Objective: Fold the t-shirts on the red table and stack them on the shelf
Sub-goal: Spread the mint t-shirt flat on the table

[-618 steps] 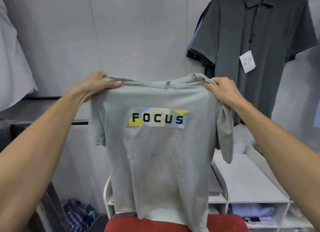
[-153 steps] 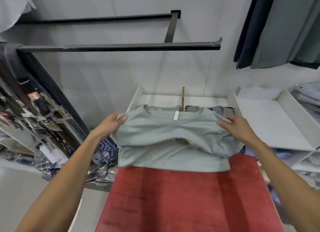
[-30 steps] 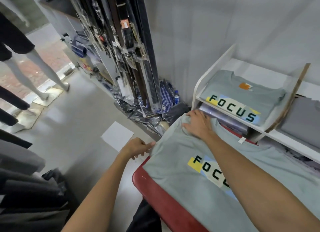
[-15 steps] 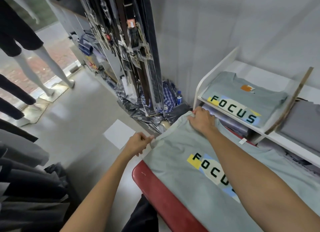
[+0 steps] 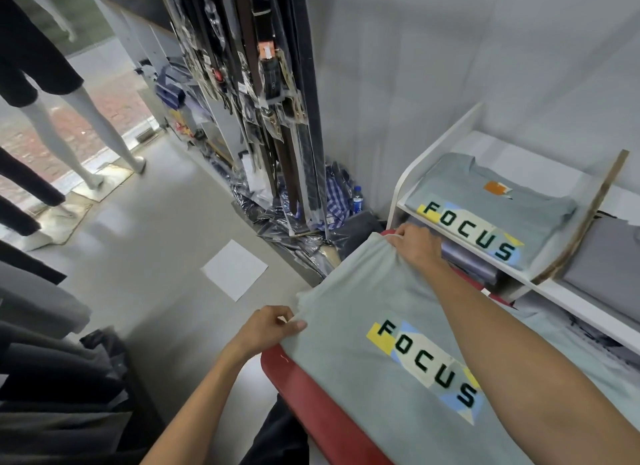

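Note:
A grey-green t-shirt (image 5: 349, 329) with a "FOCUS" print lies face up across the red table (image 5: 311, 392). My left hand (image 5: 268, 327) pinches the shirt's near left corner at the table's edge. My right hand (image 5: 417, 248) grips the far left corner, close under the white shelf (image 5: 401, 190). A folded t-shirt (image 5: 485, 201) of the same kind lies on the shelf's top level. My right forearm crosses over the shirt on the table.
Folded grey clothes (image 5: 602, 270) sit right of a wooden divider (image 5: 588, 218) on the shelf. A rack of hanging belts (image 5: 270, 83) stands left of the shelf, with bagged clothes (image 5: 322, 201) on the floor. Mannequin legs (image 5: 86, 118) stand far left; dark garments (image 5: 52, 378) hang at lower left.
Both hands have pulled the shirt's left edge outward and slightly up, drawing the cloth taut. My left hand has closed its pinch on the corner.

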